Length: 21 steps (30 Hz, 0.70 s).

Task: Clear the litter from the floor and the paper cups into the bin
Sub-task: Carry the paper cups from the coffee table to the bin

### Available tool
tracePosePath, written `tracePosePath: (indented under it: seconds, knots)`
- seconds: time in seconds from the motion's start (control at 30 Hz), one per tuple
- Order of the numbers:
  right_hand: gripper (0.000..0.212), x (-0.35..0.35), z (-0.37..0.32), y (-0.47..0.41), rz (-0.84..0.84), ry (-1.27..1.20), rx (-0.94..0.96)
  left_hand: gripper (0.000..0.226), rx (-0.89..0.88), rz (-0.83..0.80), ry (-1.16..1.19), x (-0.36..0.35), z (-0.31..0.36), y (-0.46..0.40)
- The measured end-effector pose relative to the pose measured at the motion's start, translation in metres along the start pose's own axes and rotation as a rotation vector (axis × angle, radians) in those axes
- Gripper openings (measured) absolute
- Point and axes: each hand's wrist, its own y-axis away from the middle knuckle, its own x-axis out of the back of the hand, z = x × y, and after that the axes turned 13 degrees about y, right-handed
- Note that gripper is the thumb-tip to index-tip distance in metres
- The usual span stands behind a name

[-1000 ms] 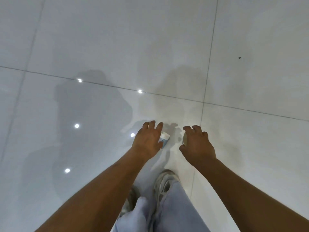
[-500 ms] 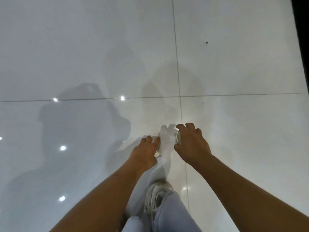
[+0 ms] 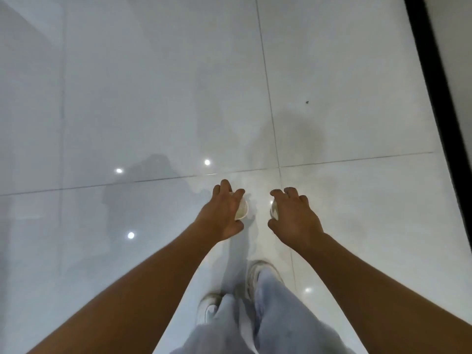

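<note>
You've got a cup in each hand: left hand (image 3: 221, 213) is wrapped around the left cup (image 3: 242, 210), fingers curled over the far side and thumb under, and right hand (image 3: 296, 217) grips the right cup (image 3: 274, 210) the same way, mirrored. Both mouths face inward toward each other, so you're basically carrying them sideways. If there's any dregs in there, I'd tip them upright before you walk, because tilted like that they'll probably dribble on the tiles. Paper cups crush easy too, so hold them firm but don't squeeze.

Starting near: your shoes (image 3: 258, 273) and pale trouser legs are right below, arms stretched out long and straight ahead, wrists roughly level, hands apart with a small gap between the two cups. Both are held clear above the floor (image 3: 153, 98), not resting on it.

Further out, there's a tiny dark speck (image 3: 307, 101) on the tile past your right hand, maybe litter, hard to say. A black strip (image 3: 434, 72) runs along the far right. No bin in view, so you'll have to look up and find it.
</note>
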Motion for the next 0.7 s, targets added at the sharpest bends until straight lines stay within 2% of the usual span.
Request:
tracePosePath:
  seconds: [0.27, 0.4, 0.53, 0.7]
  knots:
    - [0.061, 0.225, -0.038, 0.132, 0.064, -0.052, -0.019, 0.061, -0.051, 0.041, -0.132, 0.213, 0.130, 0.130]
    - [0.060, 0.313, -0.047, 0.182, 0.071, -0.092, -0.045, 0.059, -0.058, 0.054, -0.173, 0.297, 0.188, 0.171]
    - [0.058, 0.371, -0.041, 0.195, 0.075, -0.133, -0.058, 0.057, -0.090, 0.074, -0.195, 0.356, 0.230, 0.176]
    - [0.060, 0.429, -0.018, 0.164, 0.093, -0.114, -0.060, 0.062, -0.120, 0.073, -0.255, 0.410, 0.271, 0.138]
